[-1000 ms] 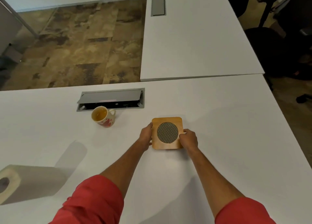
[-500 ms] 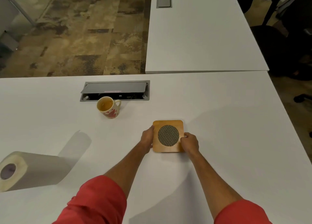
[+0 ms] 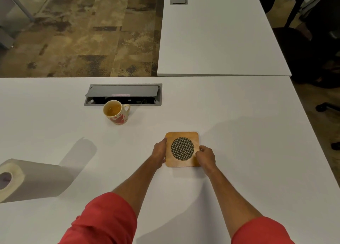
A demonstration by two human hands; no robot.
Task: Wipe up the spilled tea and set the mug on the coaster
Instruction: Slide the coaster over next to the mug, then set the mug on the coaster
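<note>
A square wooden coaster (image 3: 182,149) with a round woven insert lies flat on the white table (image 3: 248,151). My left hand (image 3: 159,152) grips its left edge and my right hand (image 3: 206,156) grips its right edge. A cream mug (image 3: 116,114) with red patches stands upright to the far left of the coaster, tea inside it, its handle to the right. A paper towel roll (image 3: 33,179) lies on its side at the left edge. No spill shows on the table surface.
An open grey cable box (image 3: 123,94) is set into the table right behind the mug. A second white desk (image 3: 217,37) adjoins at the back right. Black office chairs (image 3: 301,26) stand beyond the right edge.
The view has tilted down a little, so everything sits lower in the frame. Both hands stay on the coaster's edges, and the coaster has hardly shifted on the table.
</note>
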